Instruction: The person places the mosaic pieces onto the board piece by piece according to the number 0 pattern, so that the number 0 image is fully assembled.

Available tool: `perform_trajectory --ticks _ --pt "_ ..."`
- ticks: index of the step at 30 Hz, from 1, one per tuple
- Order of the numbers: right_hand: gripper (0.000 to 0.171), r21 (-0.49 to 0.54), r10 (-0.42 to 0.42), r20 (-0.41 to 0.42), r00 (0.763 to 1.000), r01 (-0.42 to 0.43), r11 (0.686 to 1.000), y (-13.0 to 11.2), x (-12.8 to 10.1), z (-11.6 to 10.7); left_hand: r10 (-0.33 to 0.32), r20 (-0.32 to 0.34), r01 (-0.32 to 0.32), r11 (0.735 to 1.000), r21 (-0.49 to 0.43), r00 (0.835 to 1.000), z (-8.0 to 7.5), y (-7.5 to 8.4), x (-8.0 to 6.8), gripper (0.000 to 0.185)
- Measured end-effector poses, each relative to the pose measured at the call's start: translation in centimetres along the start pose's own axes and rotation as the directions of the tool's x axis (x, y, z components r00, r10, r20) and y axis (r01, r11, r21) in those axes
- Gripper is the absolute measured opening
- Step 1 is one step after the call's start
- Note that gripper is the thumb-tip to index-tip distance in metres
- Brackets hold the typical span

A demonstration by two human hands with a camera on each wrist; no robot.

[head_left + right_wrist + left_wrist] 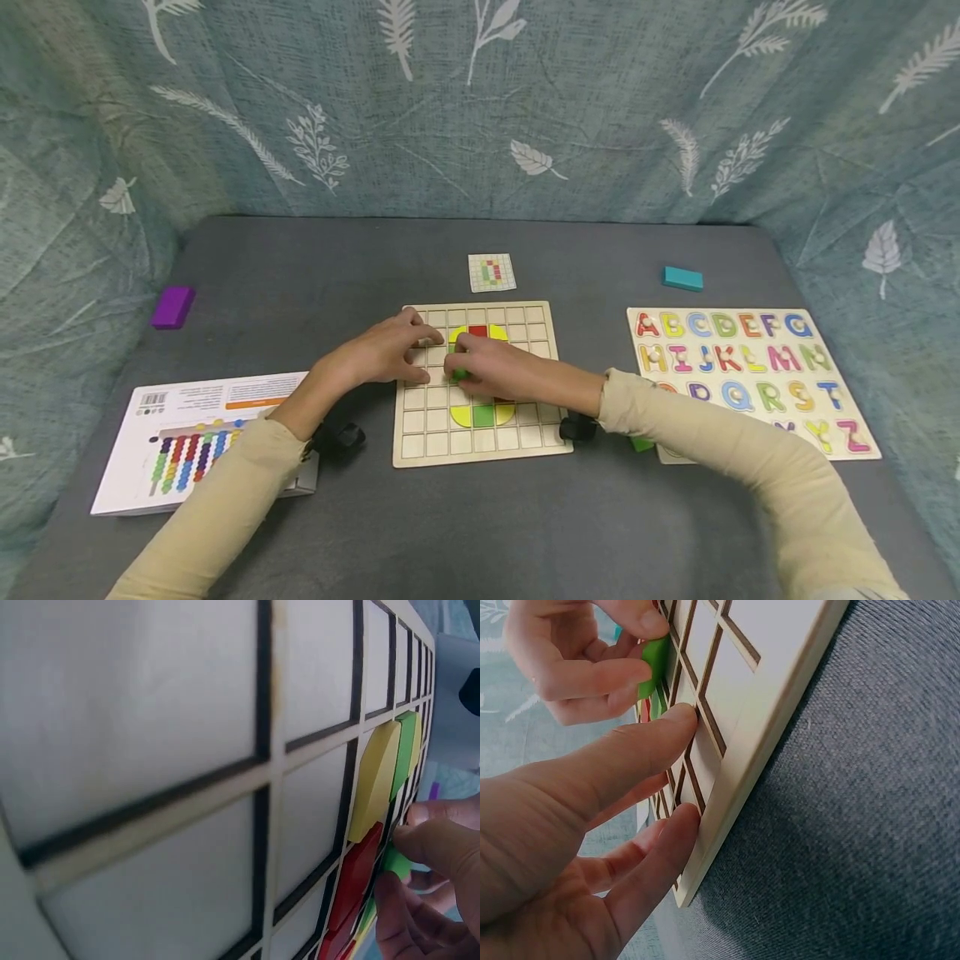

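Note:
A wooden grid board (420,422) lies on the grey table under both hands. My right hand (498,367) pinches a green block (654,666) between thumb and fingers, just over the board's middle. My left hand (382,354) rests its fingertips on the board's left side, holding nothing. Set in the grid is a ring of pieces: a red square (477,332) at the top, a green square (483,416) at the bottom and yellow rounded corner pieces (375,784). More red pieces (355,874) line the right side, mostly hidden by my right hand in the head view.
Behind the board lies a small pattern card (492,272). An alphabet board (786,372) is at right, partly under my sleeve, with a green piece (642,444) beside it. A printed box (187,404) lies left; purple (173,307) and teal (682,278) blocks lie farther back.

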State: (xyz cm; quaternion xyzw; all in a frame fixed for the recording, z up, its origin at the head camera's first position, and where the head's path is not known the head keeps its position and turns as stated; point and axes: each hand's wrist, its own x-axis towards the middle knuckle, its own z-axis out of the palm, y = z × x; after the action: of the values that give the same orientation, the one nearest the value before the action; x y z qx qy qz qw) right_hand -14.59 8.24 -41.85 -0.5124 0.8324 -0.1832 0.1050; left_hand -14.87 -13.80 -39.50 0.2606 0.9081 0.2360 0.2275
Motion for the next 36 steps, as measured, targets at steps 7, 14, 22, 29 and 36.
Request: perform_trajectory --ticks 7,14,22,29,36 --pt "0.011 -0.043 0.007 0.02 1.0 -0.006 0.999 -0.2 -0.3 0.0 -0.002 0.007 0.002 1.0 -0.007 1.0 0.2 0.1 0.2 0.051" --pt "0.013 -0.205 -0.004 -0.002 1.0 0.003 0.979 -0.9 -2.2 -1.1 -0.003 0.009 0.003 1.0 -0.004 1.0 0.4 0.2 0.5 0.052" --pt "0.023 -0.148 0.095 -0.08 0.992 -0.106 0.983 1.0 -10.2 -2.1 -0.02 0.004 0.02 1.0 -0.002 1.0 0.3 0.0 0.5 0.053" --pt "0.034 -0.086 0.209 -0.067 0.976 -0.215 0.973 2.1 -17.6 -2.2 -0.021 0.002 0.021 1.0 -0.005 1.0 0.0 -0.2 0.3 0.053" --pt "0.038 -0.11 0.256 -0.059 0.965 -0.261 0.959 2.2 -21.0 -2.0 -0.018 -0.003 0.018 1.0 -0.019 1.0 0.1 -0.3 0.4 0.054"
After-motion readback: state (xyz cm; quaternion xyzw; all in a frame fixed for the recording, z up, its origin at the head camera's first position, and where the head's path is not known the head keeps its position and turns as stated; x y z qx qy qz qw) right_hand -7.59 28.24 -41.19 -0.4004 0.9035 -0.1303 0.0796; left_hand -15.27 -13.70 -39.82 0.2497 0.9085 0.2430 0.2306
